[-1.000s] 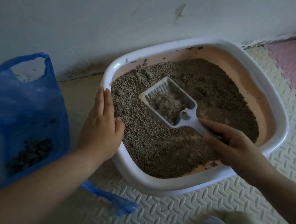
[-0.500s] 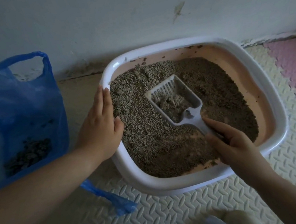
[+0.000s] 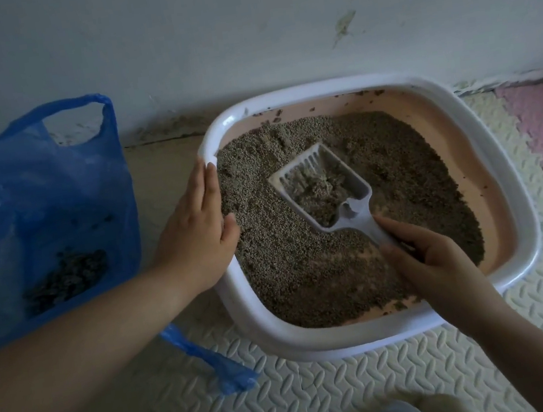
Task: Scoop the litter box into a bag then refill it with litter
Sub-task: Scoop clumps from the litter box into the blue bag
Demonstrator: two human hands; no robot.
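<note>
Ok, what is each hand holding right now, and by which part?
The right hand grips the white scoop by its handle, with the grip just behind the basket. The left hand holds nothing; it rests flat on the rim of the litter box.

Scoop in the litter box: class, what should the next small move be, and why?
Probably shake the scoop gently over the litter box: the right hand grips its handle, loose litter sits in it, and the blue bag waits at left.
</note>
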